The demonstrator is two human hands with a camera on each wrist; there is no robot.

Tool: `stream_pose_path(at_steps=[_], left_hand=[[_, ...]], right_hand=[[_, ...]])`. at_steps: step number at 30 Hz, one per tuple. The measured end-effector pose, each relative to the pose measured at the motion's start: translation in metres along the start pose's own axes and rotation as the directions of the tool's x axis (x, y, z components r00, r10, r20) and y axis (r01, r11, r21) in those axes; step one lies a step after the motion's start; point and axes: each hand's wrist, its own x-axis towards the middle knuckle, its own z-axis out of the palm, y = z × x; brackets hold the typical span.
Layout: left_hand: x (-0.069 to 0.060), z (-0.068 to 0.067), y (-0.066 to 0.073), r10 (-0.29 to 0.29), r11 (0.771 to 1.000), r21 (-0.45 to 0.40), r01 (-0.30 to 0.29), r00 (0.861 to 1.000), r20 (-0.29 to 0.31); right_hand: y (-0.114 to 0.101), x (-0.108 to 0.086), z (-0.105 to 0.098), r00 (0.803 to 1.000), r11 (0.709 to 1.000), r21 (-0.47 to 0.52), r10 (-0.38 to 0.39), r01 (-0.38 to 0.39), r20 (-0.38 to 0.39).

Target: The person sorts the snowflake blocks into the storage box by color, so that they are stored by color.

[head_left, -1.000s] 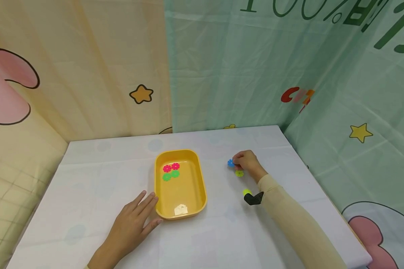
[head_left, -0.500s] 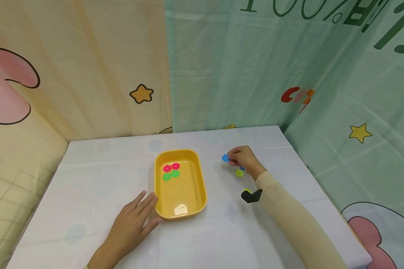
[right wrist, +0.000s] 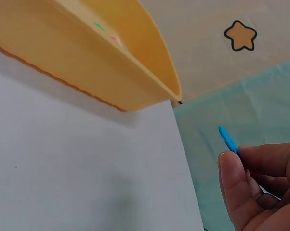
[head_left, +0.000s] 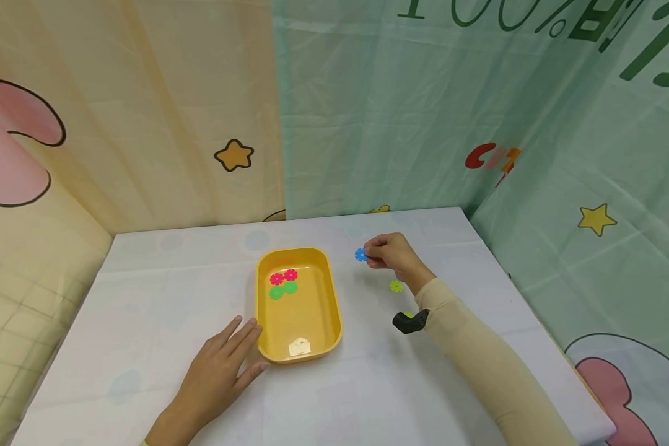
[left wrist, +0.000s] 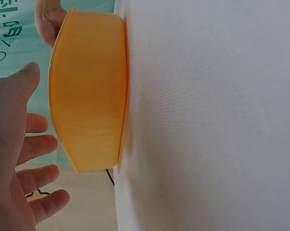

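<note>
My right hand [head_left: 393, 253] pinches a blue snowflake disc [head_left: 360, 254] between thumb and fingers, raised over the table right of the yellow tray [head_left: 306, 325]. In the right wrist view the blue disc [right wrist: 229, 139] is seen edge-on. Fingers spread and nearly straight, my left hand [head_left: 217, 368] lies along the tray's near left rim; whether it touches is unclear. Inside the tray, pink snowflake discs [head_left: 277, 279] sit side by side above green ones [head_left: 276, 293]. A yellow-green disc [head_left: 396, 286] lies on the table below my right wrist.
Another yellow-green disc [head_left: 407, 314] is partly hidden behind the black wrist camera mount [head_left: 411, 321]. A sliver of blue shows under the right wrist. The white-covered table [head_left: 145, 297] backs onto printed curtains [head_left: 201, 93].
My right hand has lifted the blue disc and carried it left and away from me, toward the tray's far right side. The left hand and tray have stayed put.
</note>
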Motion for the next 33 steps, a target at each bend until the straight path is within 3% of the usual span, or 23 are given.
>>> stream_pose_path(at_steps=[12,19,33], left_hand=[[-0.002,-0.001,0.0,-0.005,1.0,0.008,0.005,1.0,0.009],[-0.003,0.0,0.0,-0.003,1.0,0.005,0.003,1.0,0.001],[-0.004,0.002,-0.001,-0.001,1.0,0.016,0.001,1.0,0.0]], right_hand=[[-0.008,-0.001,0.008,1.0,1.0,0.012,0.007,-0.007,0.011],[-0.015,-0.007,0.015,0.998,0.998,0.051,-0.034,0.031,0.048],[-0.029,-0.011,0.036,0.993,0.997,0.034,-0.07,0.067,0.09]])
